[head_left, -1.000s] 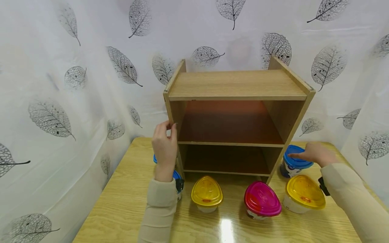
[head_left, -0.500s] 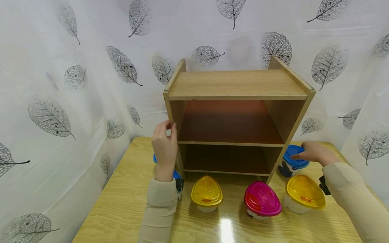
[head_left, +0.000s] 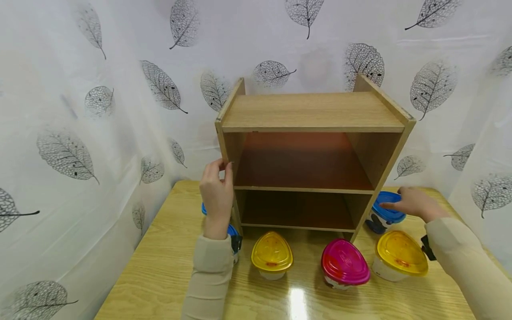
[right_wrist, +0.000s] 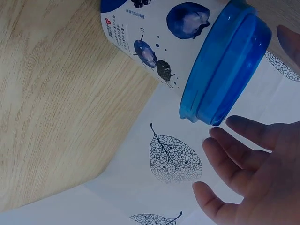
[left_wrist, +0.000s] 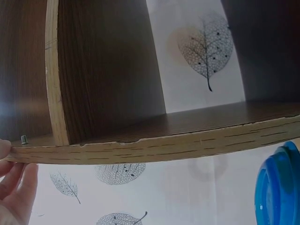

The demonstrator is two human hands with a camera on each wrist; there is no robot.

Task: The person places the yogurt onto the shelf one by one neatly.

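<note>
A wooden shelf unit (head_left: 312, 113) with several levels stands on the table. My left hand (head_left: 216, 191) pinches the front edge of its left side panel; in the left wrist view thumb and fingers (left_wrist: 26, 185) lie on either side of that panel (left_wrist: 164, 151). Beside the shelf's right side stands a tub with a blue lid (head_left: 386, 214). My right hand (head_left: 418, 202) is over this lid with its fingers spread. In the right wrist view, the fingertips are right at the rim of the lid (right_wrist: 225, 70), the thumb apart; blueberries are printed on the tub (right_wrist: 154, 51).
In front of the shelf are a tub with a yellow lid (head_left: 272, 251) and one with a pink lid (head_left: 345, 262). Another yellow-lidded tub (head_left: 402, 253) stands at the right. Blue lids (head_left: 233, 230) show partly behind my left arm. A leaf-print curtain (head_left: 316, 53) hangs behind.
The blue-lidded tub on the right has shifted a little left, closer to the shelf, and turned slightly. My right hand has moved slightly left with it. My left hand has stayed put.
</note>
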